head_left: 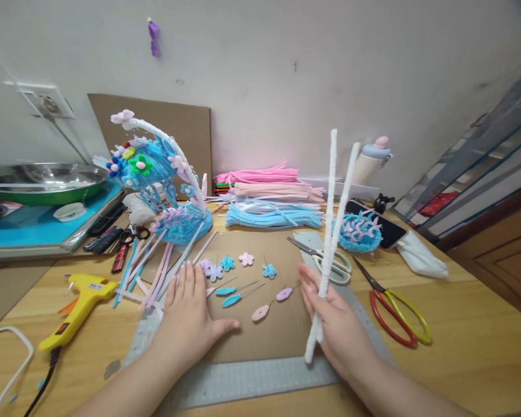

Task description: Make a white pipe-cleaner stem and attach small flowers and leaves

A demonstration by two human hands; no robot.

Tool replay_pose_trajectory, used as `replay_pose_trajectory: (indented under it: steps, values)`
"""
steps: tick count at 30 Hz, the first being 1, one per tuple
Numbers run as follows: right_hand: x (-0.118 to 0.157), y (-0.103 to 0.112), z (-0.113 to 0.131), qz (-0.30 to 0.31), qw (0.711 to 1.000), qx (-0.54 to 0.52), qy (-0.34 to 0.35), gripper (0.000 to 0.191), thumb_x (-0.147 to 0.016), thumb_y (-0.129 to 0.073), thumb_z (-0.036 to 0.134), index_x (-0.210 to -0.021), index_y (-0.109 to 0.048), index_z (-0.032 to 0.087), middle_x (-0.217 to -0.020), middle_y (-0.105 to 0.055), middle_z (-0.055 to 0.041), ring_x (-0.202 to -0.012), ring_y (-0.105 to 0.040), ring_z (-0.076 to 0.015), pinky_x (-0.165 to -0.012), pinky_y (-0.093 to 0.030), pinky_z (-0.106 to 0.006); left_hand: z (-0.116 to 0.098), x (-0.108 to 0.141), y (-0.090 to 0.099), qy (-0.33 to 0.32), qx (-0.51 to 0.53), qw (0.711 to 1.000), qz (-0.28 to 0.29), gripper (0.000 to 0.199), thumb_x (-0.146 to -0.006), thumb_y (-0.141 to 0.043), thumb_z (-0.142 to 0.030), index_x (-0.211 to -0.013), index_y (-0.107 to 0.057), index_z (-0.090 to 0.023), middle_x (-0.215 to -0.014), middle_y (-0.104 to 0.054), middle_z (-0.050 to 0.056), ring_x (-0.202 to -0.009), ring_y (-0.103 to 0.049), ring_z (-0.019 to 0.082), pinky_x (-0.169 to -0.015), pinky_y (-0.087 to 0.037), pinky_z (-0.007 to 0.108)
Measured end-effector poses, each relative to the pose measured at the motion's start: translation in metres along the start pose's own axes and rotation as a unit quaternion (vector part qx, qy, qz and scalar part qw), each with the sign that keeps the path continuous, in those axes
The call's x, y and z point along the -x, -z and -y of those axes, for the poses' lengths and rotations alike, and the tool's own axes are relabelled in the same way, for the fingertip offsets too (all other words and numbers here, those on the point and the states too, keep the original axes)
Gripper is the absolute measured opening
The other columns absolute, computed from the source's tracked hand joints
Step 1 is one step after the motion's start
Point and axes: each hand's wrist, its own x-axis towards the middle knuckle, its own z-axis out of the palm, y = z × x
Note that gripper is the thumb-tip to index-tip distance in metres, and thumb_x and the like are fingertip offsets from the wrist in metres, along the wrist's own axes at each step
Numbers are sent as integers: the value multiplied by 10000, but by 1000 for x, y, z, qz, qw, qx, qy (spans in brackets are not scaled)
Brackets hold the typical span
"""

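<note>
Wooden desk [464, 330], right grip [339, 322] holding 2 white rods [331, 197], left grip [188, 313] spread wide

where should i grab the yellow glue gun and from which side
Probably by its handle, with the left hand coming from the near side: the yellow glue gun lies on its side, handle slanting toward the person. The nozzle points left, so avoid that end, and the black cord leaving the handle's bottom.

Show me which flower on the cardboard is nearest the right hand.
The blue flower farthest right; the pink flower, lilac flowers and other blue flower lie farther from the right hand.
</note>
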Motion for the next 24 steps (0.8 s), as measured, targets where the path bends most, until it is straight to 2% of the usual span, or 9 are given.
replay_pose_trajectory:
  steps: [6,8,10,12,14,15,17,20,24]
  values:
    - [12,-33,-19,19,999,0,-33,489,-761,-620,407,-1235,-521,334,-1339,-464,19,-1239,-411,-219,-1011,-366,-348,-12,-11,-3,-2,16,1000,-15,1225,-533,-528,-748,-1371,-179,74,-1429,-196,315,-1347,-129,378,-1079,-114,513]
    - [10,-43,-20,32,999,-9,-39,525,-768,-603,414,-1271,-479,330,-1362,-435,4,-1057,-571,-217,-847,-488,-322,-15,-11,-4,5,31,999,-19,1230,-529,-546,-737,-1365,-175,85,-1419,-209,328,-1342,-142,385,-1077,-121,517]
    - [6,-51,-18,46,997,-20,-52,570,-768,-593,421,-1306,-426,336,-1394,-387,-18,-707,-653,-152,-615,-530,-294,-18,-12,-5,14,46,999,-21,1225,-529,-553,-731,-1363,-174,82,-1409,-231,332,-1336,-163,389,-1071,-136,525]
    - [2,-58,-16,55,996,-20,-68,606,-767,-580,437,-1330,-374,350,-1407,-361,-39,-418,-544,-66,-420,-471,-275,-21,-14,-4,19,56,998,-18,1210,-536,-557,-722,-1362,-175,76,-1406,-246,329,-1334,-178,385,-1072,-138,518]
    - [-3,-63,-15,53,996,-7,-77,614,-763,-573,452,-1332,-365,349,-1396,-375,-45,-352,-486,-46,-339,-410,-261,-25,-17,-4,21,63,998,-12,1198,-543,-565,-708,-1358,-178,80,-1409,-243,325,-1335,-180,377,-1080,-132,495]
    - [-7,-65,-15,47,996,-1,-70,603,-759,-578,449,-1320,-389,334,-1387,-391,-42,-410,-537,-70,-356,-424,-259,-28,-18,-3,21,67,998,-9,1194,-547,-570,-701,-1355,-178,86,-1411,-236,326,-1337,-177,374,-1083,-131,484]
    - [-16,-68,-18,33,999,4,-33,550,-750,-593,416,-1270,-470,284,-1363,-430,-32,-744,-648,-163,-535,-513,-269,-33,-23,-3,17,78,997,-7,1181,-562,-575,-688,-1351,-176,96,-1415,-219,331,-1340,-165,371,-1086,-133,471]
    - [-35,-72,-26,36,999,-13,12,474,-737,-605,352,-1192,-550,232,-1337,-466,-28,-1213,-439,-210,-939,-427,-315,-41,-35,-7,11,99,995,-11,1157,-583,-584,-664,-1352,-167,93,-1418,-210,331,-1342,-155,370,-1087,-136,469]
    - [-58,-77,-32,49,997,-55,23,451,-688,-635,318,-1126,-595,223,-1302,-504,-40,-1243,-404,-220,-1052,-300,-377,-47,-57,-16,27,125,992,-18,1140,-583,-629,-602,-1364,-132,65,-1413,-241,319,-1339,-182,358,-1083,-138,484]
